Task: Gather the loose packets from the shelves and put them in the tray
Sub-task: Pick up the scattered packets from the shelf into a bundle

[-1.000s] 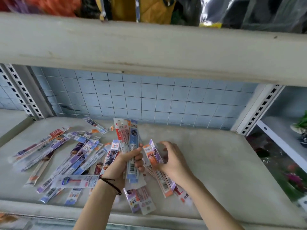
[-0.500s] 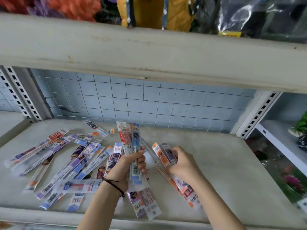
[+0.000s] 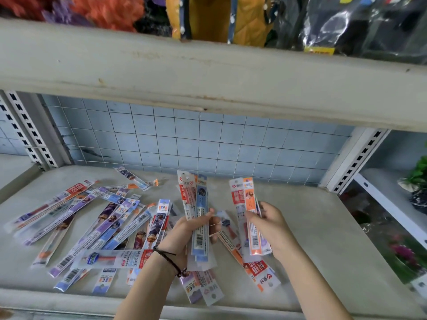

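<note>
Head view.

1. Left grip: a bare hand, fingers curled round a first bundle of packets. The bundle stands upright, with a red-and-white packet and a blue one in front. The tops rise above the grip and the bottoms hang below it. A black cord bracelet circles the wrist.
2. Right grip: a bare hand, thumb and fingers clamped on a second bundle of packets. The bundle is upright, white-and-red and orange in front. It stands just beside the first bundle, on its right, and apart from it.
3. Loose packets: to the left of the left grip, scattered and overlapping on the shelf, mostly purple, blue and orange. One clear packet lies crosswise just left of the left wrist.
4. Flat packets: these lie on the shelf beneath and between both grips, near its front edge. A red-ended packet lies under the right wrist.
5. Tiled wall: pale blue, beyond both grips.
6. Upper shelf: above both grips, carrying bagged goods.
</note>
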Motion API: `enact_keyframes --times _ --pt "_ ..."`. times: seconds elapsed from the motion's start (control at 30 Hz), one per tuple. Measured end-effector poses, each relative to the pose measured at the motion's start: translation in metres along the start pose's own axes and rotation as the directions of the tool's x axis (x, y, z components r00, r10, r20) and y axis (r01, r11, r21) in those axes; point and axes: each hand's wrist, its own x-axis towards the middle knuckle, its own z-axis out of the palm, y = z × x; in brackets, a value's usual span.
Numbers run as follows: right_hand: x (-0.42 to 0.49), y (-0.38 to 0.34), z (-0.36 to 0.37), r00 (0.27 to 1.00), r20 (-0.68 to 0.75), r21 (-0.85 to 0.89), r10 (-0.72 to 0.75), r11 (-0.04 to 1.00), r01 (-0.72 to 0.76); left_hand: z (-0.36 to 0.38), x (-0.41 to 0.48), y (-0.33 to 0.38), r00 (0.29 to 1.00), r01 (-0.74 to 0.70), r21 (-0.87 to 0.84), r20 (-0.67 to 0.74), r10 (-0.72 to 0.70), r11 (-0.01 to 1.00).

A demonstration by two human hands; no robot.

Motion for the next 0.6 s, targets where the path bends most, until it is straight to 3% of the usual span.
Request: enact_keyframes --times 0.2,0.3,0.43,0.6 --pt "-0.007 -0.013 0.009 0.998 0.066 0.232 0.013 0.972 -0.028 0.019 -0.006 -0.008 0.998 -0.032 0.117 -0.056 0.039 0.993" --pt "-0.012 -0.019 0.019 0.998 0.065 0.307 -0.026 0.952 0.005 0.027 -0.008 -0.010 0.998 -0.056 0.126 0.008 0.055 0.990" --pt "-0.020 -0.024 0.027 0.991 0.010 0.291 -0.133 0.948 0.125 0.032 -0.009 -0.010 0.993 -0.088 0.065 0.083 0.082 0.994" --pt "-0.021 -0.027 0.029 0.984 -0.018 0.256 -0.180 0.950 0.178 0.025 -0.010 -0.007 0.992 -0.126 0.123 0.021 0.124 0.984"
